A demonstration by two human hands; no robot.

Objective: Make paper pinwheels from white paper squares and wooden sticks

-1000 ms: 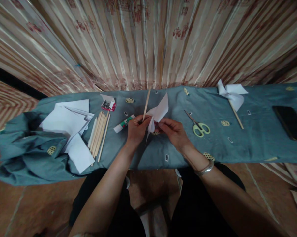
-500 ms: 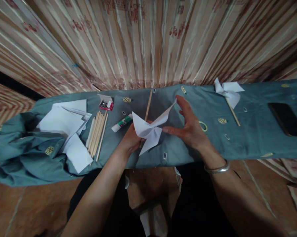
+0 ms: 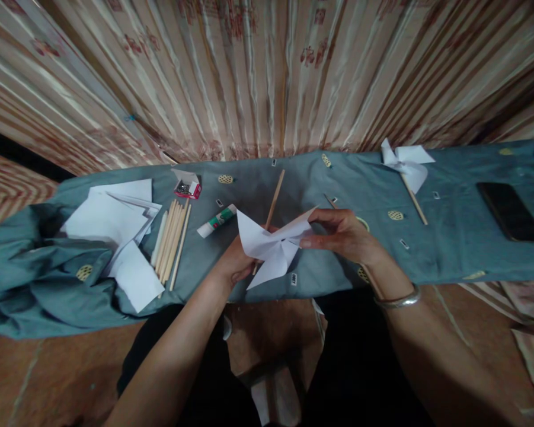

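Observation:
A white paper pinwheel [image 3: 271, 252] sits above the cloth, its blades spread out. Behind it runs a wooden stick [image 3: 275, 197], slanting up and away. My left hand [image 3: 236, 261] is closed around the stick and the back of the pinwheel, with most of its fingers hidden by the paper. The thumb and fingers of my right hand [image 3: 342, 234] pinch the pinwheel's right blade. Partly covered by that hand are what look like scissors, with a yellow-green handle loop [image 3: 363, 223]. A green and white glue stick [image 3: 217, 221] lies left of the pinwheel.
On the left lie white paper sheets [image 3: 109, 216], several wooden sticks [image 3: 171, 240] and an open red box of pins [image 3: 188, 188]. Another pinwheel [image 3: 406, 163] on a stick and a black phone [image 3: 512, 212] rest on the right. A patterned curtain [image 3: 249, 77] hangs behind the cloth-covered table [image 3: 453, 255].
My right hand has moved down and closed its fingers on the pinwheel's right blade, bending it inward. The stick leans further right, and the whole view has shifted slightly.

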